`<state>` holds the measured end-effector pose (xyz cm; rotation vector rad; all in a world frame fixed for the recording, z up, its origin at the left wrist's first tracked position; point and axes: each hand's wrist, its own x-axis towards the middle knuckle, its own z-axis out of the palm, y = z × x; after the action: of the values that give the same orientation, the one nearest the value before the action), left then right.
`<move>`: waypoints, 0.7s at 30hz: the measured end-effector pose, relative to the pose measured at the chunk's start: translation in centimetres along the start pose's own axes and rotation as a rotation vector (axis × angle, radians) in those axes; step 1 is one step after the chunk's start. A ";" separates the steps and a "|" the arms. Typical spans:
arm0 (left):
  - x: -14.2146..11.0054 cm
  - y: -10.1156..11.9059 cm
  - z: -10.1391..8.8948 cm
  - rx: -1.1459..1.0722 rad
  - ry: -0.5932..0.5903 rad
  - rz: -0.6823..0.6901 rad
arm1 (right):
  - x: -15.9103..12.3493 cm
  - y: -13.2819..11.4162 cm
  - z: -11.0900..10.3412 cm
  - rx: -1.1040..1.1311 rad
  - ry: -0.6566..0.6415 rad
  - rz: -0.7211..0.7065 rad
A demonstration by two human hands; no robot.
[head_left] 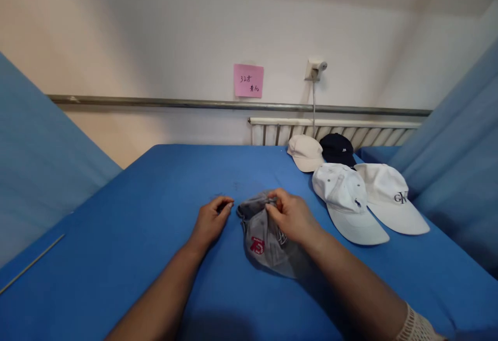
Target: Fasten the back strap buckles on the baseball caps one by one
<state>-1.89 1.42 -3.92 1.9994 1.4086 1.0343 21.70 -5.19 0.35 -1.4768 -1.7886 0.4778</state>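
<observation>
A grey baseball cap [268, 242] with a red patch and a light embroidered mark sits on the blue-covered bed in front of me. My right hand [291, 214] pinches the cap's upper edge between thumb and fingers. Just left of the cap, apart from it, my left hand [212, 219] is closed, with thumb and forefinger pressed together. Whether anything tiny is between those fingertips, I cannot make out. Part of the cap's brim lies in shadow behind my right wrist.
On the right lie a white cap with a dark logo [344, 195], a white lettered cap [392, 195], a cream cap [305, 149] and a navy cap [336, 146]. A thin stick [33, 263] lies left. Blue curtains [39, 133] flank the bed; a radiator [284, 129] stands behind.
</observation>
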 end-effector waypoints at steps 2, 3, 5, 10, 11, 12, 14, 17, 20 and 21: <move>-0.2 -0.3 0.4 -0.020 -0.004 -0.063 | 0.2 2.4 1.6 0.136 -0.021 0.145; -0.3 -0.3 0.6 -0.026 -0.022 -0.083 | 0.2 3.6 2.4 0.199 -0.020 0.187; -0.7 -0.1 0.9 -0.023 -0.075 -0.097 | 0.2 5.2 3.6 0.232 -0.011 0.219; -1.1 0.9 1.9 0.118 -0.191 -0.040 | -0.1 5.1 3.9 0.087 -0.037 0.148; -1.1 1.1 2.1 0.147 -0.198 -0.030 | -0.2 4.9 3.8 0.080 -0.042 0.139; -1.1 1.2 2.4 0.159 -0.195 -0.024 | -0.3 4.7 3.7 0.084 -0.038 0.137; -1.0 1.5 2.8 0.111 -0.176 -0.042 | -0.3 4.6 3.6 0.113 -0.018 0.144; -0.8 1.9 3.0 -0.169 -0.152 -0.184 | -0.2 4.7 3.6 0.167 0.035 0.145; -0.5 2.3 2.2 -0.587 -0.133 -0.332 | -0.1 4.4 3.2 0.239 0.098 0.122; -0.5 2.5 1.8 -0.705 -0.136 -0.355 | -0.1 4.2 3.0 0.273 0.118 0.113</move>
<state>0.87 0.18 -3.33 1.2342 1.0670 1.0201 22.26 -3.65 -4.51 -1.3878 -1.4886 0.6504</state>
